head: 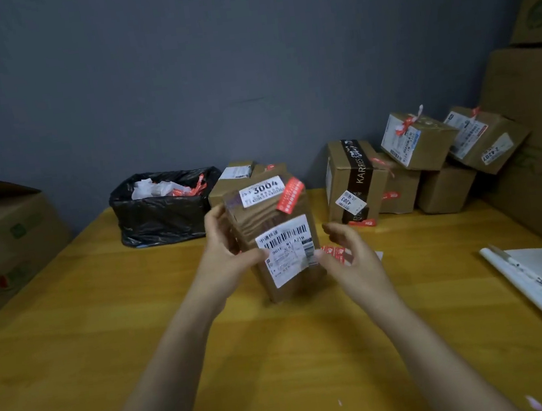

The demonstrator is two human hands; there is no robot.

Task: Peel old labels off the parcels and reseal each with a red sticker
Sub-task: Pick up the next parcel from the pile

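Your left hand (225,245) is clamped on the box (275,235)'s left side, standing it mid-table. Your right hand (343,247) is loose, fingertips at the label (287,249)'s right edge. Looks light, stiff cardboard; pick the corner there. The paper label is glossy under tape and may tear. A red sticker (290,194) sits up top.

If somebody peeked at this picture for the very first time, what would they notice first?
Probably the brown cardboard parcel in the middle, held upright over the yellow wooden table, with a white barcode label and a red sticker. The left hand grips its side; the right hand reaches for the label. Behind sits a black rubbish bag full of scraps.
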